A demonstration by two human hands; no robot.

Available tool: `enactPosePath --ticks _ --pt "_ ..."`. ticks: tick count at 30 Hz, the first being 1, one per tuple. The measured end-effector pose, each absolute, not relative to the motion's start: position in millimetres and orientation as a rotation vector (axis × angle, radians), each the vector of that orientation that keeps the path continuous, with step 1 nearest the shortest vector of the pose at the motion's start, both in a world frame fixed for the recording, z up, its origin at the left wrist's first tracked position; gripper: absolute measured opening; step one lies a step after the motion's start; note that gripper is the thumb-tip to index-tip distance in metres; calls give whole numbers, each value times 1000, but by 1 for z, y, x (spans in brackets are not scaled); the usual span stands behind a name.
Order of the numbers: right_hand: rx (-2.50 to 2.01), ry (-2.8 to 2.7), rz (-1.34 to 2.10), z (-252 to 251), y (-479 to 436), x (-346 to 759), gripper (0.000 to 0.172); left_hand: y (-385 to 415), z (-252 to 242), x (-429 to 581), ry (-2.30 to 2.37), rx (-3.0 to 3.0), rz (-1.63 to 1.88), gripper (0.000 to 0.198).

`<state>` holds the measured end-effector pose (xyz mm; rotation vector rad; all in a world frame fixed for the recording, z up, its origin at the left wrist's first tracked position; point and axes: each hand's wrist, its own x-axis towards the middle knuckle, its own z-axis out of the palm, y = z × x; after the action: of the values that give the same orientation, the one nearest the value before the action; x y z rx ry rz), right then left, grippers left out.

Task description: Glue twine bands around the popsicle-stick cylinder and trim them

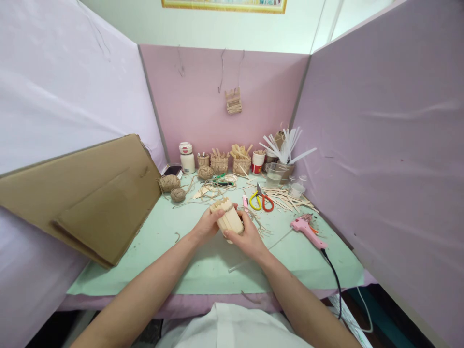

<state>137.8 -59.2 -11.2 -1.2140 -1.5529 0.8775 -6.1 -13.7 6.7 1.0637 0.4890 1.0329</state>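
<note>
White shirt fabric (226,331) filled the foreground as a person's bare forearms reached over a table covered in pale green cloth (152,253). The left hand (209,224) and right hand (251,236) together grasped a small wooden container (229,220), tilted above the cloth, the left near its scalloped rim, the right at its opposite end. Just beyond the grip lay scissors (267,203) with yellow and red handles; loose wooden sticks (286,199) spread farther right. Right of the hands rested a pink glue gun (308,232), its black cord (335,275) running off the table. Well left of the grip, brown cardboard (90,203) stood slanted beside a lilac side panel (72,87), while twine balls (170,182) sat beyond the left hand. Farthest past the hands, stick-filled baskets (219,166) and a white bottle (187,163) lined a pink back panel (199,106), where a small wooden ornament (234,104) hung. Above it, a gold-edged picture (224,7) showed on the pale wall (217,30).
</note>
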Motion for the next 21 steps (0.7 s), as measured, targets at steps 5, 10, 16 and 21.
enactPosePath --ticks 5,10,16,21 --pt "-1213 -1553 880 -9 -60 138 48 -15 8 -6 497 1071 1033 58" --pt "-1220 -1556 883 -8 -61 138 49 -14 6 -7 496 1074 1033 57" --pt "-1215 -1560 874 -8 -61 138 48 -12 4 -8 454 1069 1038 61" --pt "-1186 -1501 788 -7 -59 137 47 -13 5 -7 420 1070 1030 81"
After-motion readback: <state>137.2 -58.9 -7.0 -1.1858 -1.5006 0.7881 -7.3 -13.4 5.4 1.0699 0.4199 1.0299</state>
